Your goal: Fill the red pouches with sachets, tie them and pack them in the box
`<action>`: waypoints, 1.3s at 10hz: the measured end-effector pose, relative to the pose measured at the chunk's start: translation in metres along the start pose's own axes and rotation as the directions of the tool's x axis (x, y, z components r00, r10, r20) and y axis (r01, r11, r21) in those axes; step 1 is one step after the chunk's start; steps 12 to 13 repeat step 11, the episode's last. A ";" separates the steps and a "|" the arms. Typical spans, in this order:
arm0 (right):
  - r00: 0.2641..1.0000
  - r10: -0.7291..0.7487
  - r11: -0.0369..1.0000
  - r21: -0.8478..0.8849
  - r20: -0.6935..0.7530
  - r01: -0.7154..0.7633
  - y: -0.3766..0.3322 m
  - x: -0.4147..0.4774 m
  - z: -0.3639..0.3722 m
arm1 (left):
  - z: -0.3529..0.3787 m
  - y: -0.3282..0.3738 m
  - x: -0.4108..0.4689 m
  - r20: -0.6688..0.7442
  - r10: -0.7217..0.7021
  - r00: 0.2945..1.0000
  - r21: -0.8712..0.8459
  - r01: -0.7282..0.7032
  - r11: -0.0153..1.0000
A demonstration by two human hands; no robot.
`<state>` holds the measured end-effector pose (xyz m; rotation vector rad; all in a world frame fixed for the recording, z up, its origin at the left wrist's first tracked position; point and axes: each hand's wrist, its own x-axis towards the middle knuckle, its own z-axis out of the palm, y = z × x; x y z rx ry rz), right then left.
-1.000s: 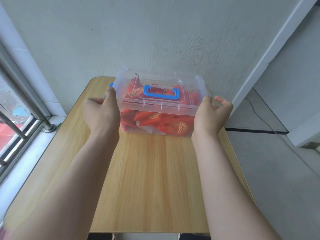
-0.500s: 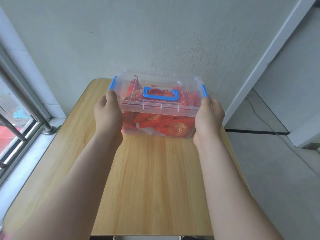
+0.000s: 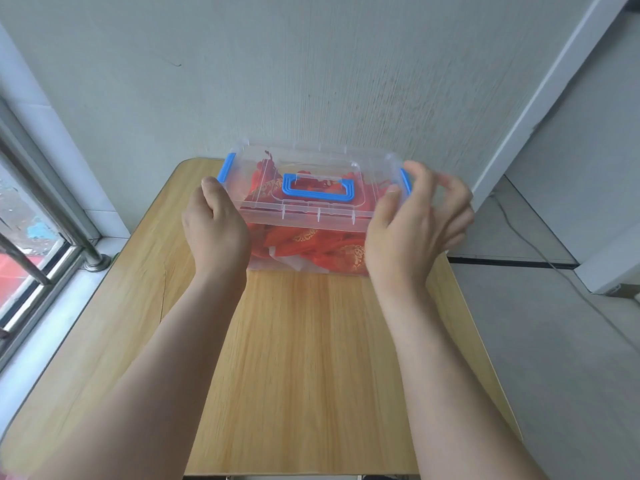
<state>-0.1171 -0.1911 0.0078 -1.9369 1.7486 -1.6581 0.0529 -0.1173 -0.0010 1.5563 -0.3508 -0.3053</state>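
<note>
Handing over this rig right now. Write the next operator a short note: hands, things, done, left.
Left hand: against the left end of the clear plastic box, thumb by the left blue latch; fingers hidden.
Right hand: open, blurred, thumb at the right blue latch.
Done: red gold-patterned pouches inside the box, lid on, at the wooden table's far end.
Left: check both latches are snapped; cannot tell here.
</note>
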 end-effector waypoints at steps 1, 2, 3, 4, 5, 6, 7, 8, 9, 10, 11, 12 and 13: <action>0.945 -0.311 0.950 -0.004 0.098 0.313 -0.007 -0.020 0.002 | 0.004 0.002 -0.004 -0.052 -0.047 0.998 -0.015 0.047 0.999; 0.842 -0.498 0.867 0.145 0.207 0.477 -0.002 -0.034 0.008 | 0.005 0.001 -0.006 -0.087 0.004 0.996 -0.025 -0.006 1.000; 0.807 -0.545 0.838 0.187 0.230 0.513 0.004 -0.034 0.018 | 0.004 -0.001 -0.008 -0.132 0.124 0.983 0.055 -0.118 0.992; 0.835 -0.511 0.858 0.164 0.203 0.486 0.005 -0.028 0.030 | 0.003 -0.001 -0.011 -0.144 0.339 0.930 0.138 -0.321 0.937; 0.929 -0.347 0.937 0.007 0.129 0.349 -0.003 -0.024 0.040 | 0.005 -0.005 -0.014 -0.011 0.425 0.905 0.167 -0.418 0.893; 0.934 -0.339 0.941 0.047 0.112 0.336 -0.004 -0.019 0.051 | 0.005 -0.011 -0.014 0.103 0.400 0.911 0.194 -0.413 0.890; 0.907 -0.340 0.940 0.053 0.249 0.338 -0.008 -0.021 0.060 | 0.004 -0.013 -0.008 0.146 0.379 0.914 0.223 -0.403 0.887; 0.857 -0.306 0.951 0.092 0.415 0.296 -0.013 -0.027 0.062 | 0.003 -0.019 0.001 0.257 0.345 0.903 0.251 -0.407 0.878; 0.768 -0.294 0.950 0.088 0.569 0.299 -0.014 -0.029 0.060 | 0.003 -0.021 0.009 0.405 0.321 0.856 0.239 -0.438 0.867; 0.724 -0.279 0.957 0.122 0.631 0.262 -0.017 -0.028 0.055 | 0.000 -0.015 0.018 0.495 0.272 0.825 0.245 -0.433 0.868; 0.742 -0.298 0.955 0.188 0.601 0.231 -0.023 -0.030 0.049 | -0.002 -0.010 0.015 0.521 0.212 0.827 0.255 -0.388 0.886; 0.742 -0.298 0.955 0.188 0.601 0.231 -0.023 -0.030 0.049 | -0.002 -0.010 0.015 0.521 0.212 0.827 0.255 -0.388 0.886; 0.742 -0.298 0.955 0.188 0.601 0.231 -0.023 -0.030 0.049 | -0.002 -0.010 0.015 0.521 0.212 0.827 0.255 -0.388 0.886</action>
